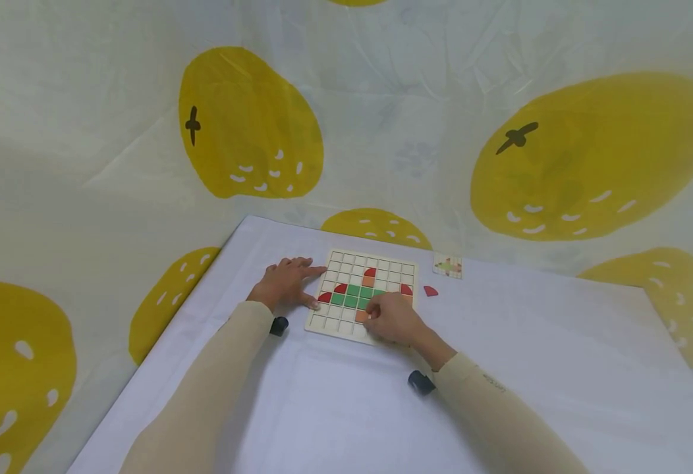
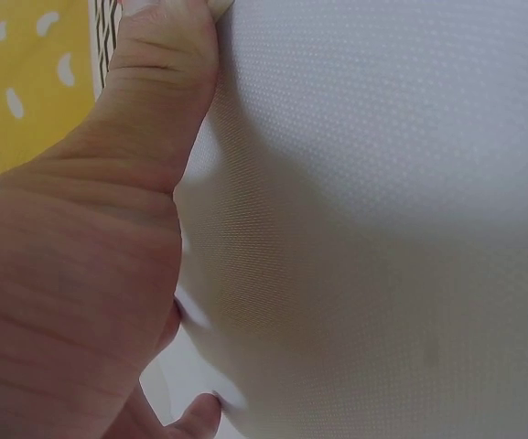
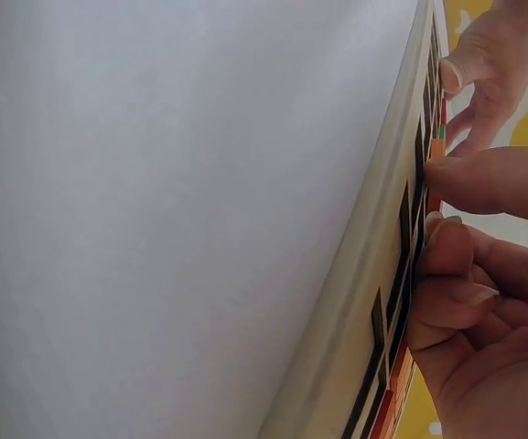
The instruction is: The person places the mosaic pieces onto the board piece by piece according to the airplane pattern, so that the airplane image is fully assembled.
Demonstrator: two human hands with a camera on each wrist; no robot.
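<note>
A white gridded board (image 1: 325, 322) lies on the table, bearing green tiles (image 1: 351, 301), orange tiles (image 1: 368, 281) and red quarter-round tiles (image 1: 371, 272) in its cells. My left hand (image 1: 287, 282) rests at the board's left side with fingers spread, its thumb touching the edge. Over the lower right cells, my right hand (image 1: 395, 318) has thumb and index finger together beside an orange tile (image 1: 361, 316). In the right wrist view these fingertips pinch a small red tile (image 3: 434, 201) at the board's surface; most of it is hidden.
A loose red quarter-round tile (image 1: 431, 290) lies right of the board. Behind it is a small pattern card (image 1: 448, 266). Black wrist devices (image 1: 421, 382) sit below both forearms. A curtain with yellow fruit shapes (image 1: 251, 125) hangs behind the white table (image 1: 323, 408).
</note>
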